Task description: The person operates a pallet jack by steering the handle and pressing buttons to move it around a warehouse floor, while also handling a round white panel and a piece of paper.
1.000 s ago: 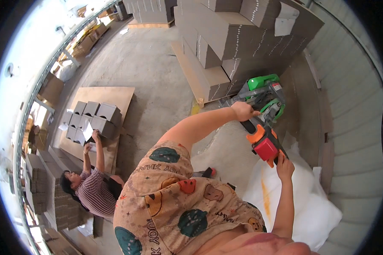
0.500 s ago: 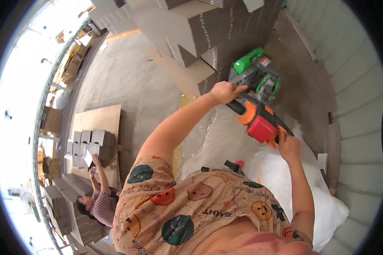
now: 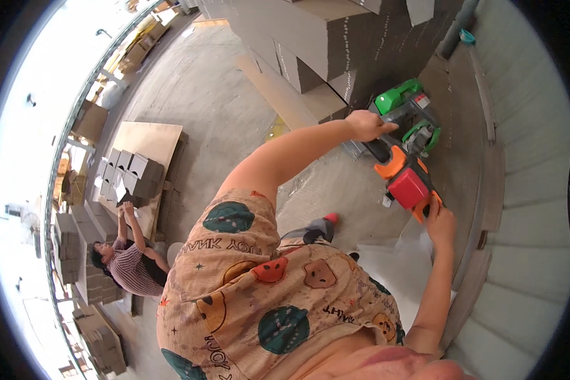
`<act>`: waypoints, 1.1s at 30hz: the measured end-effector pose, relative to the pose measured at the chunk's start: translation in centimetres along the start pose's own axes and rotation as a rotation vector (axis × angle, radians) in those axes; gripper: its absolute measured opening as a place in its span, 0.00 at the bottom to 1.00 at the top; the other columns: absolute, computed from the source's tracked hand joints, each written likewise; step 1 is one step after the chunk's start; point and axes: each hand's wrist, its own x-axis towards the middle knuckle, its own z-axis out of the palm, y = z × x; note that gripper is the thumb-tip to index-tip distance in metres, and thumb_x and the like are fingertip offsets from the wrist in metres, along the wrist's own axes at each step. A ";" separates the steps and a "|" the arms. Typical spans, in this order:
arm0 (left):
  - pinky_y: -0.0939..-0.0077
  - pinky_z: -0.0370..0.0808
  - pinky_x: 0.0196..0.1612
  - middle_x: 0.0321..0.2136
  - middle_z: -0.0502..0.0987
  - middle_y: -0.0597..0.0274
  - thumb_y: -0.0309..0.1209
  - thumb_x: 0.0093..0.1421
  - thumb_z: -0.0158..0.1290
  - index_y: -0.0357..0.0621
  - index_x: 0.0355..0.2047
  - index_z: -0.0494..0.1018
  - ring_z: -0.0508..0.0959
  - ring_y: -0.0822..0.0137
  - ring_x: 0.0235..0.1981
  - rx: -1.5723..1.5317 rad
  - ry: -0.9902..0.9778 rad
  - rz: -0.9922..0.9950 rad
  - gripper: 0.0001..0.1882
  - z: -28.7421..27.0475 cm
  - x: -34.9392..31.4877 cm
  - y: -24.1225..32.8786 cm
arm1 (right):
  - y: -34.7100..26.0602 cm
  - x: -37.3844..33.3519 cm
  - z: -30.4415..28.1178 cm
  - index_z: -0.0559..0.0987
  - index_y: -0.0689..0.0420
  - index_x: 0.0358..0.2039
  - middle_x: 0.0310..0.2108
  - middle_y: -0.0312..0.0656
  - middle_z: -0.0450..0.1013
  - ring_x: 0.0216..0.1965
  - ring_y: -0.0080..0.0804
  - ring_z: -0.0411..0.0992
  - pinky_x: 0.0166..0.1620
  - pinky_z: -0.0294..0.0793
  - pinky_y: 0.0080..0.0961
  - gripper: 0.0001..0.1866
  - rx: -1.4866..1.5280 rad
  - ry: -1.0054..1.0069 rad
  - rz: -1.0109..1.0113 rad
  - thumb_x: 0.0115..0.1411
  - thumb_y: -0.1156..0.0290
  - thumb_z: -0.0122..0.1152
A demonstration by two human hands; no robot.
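A control handle with a red block (image 3: 408, 187), orange horns and black grips belongs to a powered pallet truck (image 3: 399, 96) with green covers. My left hand (image 3: 365, 125) is closed around the black grip at the handle's left end, its thumb pointing right. At the opposite end, my right hand (image 3: 439, 223) grips beside the orange horn, its fingers partly hidden. Just beyond the truck's green body rises a tall stack of grey-brown cartons (image 3: 291, 44).
On the left, a person (image 3: 136, 263) in a striped top reaches toward small grey boxes (image 3: 133, 174) on a pallet (image 3: 149, 133). Shelving with cartons (image 3: 90, 120) runs along the far left. A pale ribbed wall (image 3: 532, 190) stands on the right, with boards (image 3: 468, 297) at its foot.
The handle, truck and carton stack have shifted right in view with both my hands still on the handle. The white sheeting near my right arm shows less. My red-tipped foot shows farther forward.
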 end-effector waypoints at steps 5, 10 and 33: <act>0.61 0.72 0.40 0.26 0.77 0.47 0.67 0.58 0.30 0.40 0.28 0.78 0.77 0.48 0.35 -0.032 -0.049 0.097 0.42 0.3 -1.0 2.0 | 2.5 -1.0 -1.4 0.79 0.64 0.26 0.23 0.60 0.72 0.28 0.59 0.72 0.32 0.68 0.47 0.29 0.108 0.078 -0.080 0.64 0.51 0.40; 0.61 0.72 0.38 0.26 0.78 0.48 0.74 0.52 0.29 0.41 0.26 0.79 0.77 0.49 0.35 0.098 -0.238 0.220 0.47 1.0 -2.2 7.1 | 7.7 -1.9 -1.4 0.78 0.65 0.21 0.20 0.60 0.71 0.25 0.59 0.71 0.28 0.66 0.47 0.30 0.084 0.161 -0.107 0.65 0.52 0.40; 0.62 0.73 0.29 0.18 0.76 0.47 0.79 0.45 0.26 0.39 0.17 0.77 0.78 0.49 0.26 0.126 -0.313 0.242 0.52 2.8 -11.0 8.2 | 7.8 -10.3 -1.9 0.78 0.58 0.39 0.21 0.52 0.72 0.26 0.52 0.72 0.30 0.68 0.39 0.19 0.013 0.275 -0.280 0.64 0.58 0.44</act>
